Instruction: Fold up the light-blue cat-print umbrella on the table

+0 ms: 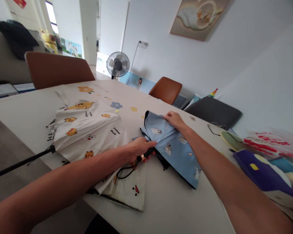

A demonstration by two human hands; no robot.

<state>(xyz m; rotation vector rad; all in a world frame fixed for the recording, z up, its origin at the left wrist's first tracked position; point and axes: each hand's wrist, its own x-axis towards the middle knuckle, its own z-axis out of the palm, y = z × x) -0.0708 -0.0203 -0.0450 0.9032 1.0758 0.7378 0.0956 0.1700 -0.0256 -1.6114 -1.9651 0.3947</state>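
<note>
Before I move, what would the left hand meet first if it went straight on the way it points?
Probably the blue umbrella's fabric, just past the left hand and the black handle it grips; they may already touch.

The left hand (141, 149) and right hand (174, 120) are bare, and so are the left forearm (83, 177) and right forearm (217, 165), slim near the wrist and broader toward the elbow. Beside the near edge of the tabletop (173, 204) shows a black patch (100, 226), seemingly clothing.
</note>
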